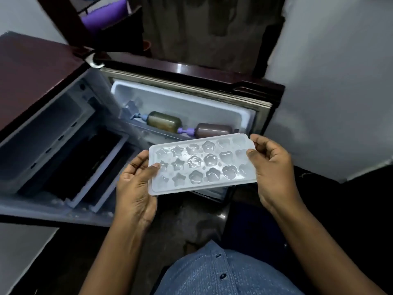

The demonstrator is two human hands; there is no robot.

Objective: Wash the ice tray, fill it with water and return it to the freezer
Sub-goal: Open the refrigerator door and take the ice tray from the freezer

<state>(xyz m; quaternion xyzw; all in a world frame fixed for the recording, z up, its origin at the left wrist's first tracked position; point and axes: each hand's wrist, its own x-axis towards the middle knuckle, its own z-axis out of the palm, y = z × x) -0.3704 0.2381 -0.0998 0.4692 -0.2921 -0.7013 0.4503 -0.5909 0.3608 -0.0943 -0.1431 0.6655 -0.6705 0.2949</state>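
White ice tray (203,165), shaped cells, nearly level

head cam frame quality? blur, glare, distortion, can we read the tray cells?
Head view: dim, cool light, no hard shadows. Head view: ice tray sharp, with star, flower and heart cells readable and small glints on the cell rims. Head view: freezer compartment at left soft and smeared; bottles slightly soft. Head view: wide-angle bows the fridge door edges and the wall.
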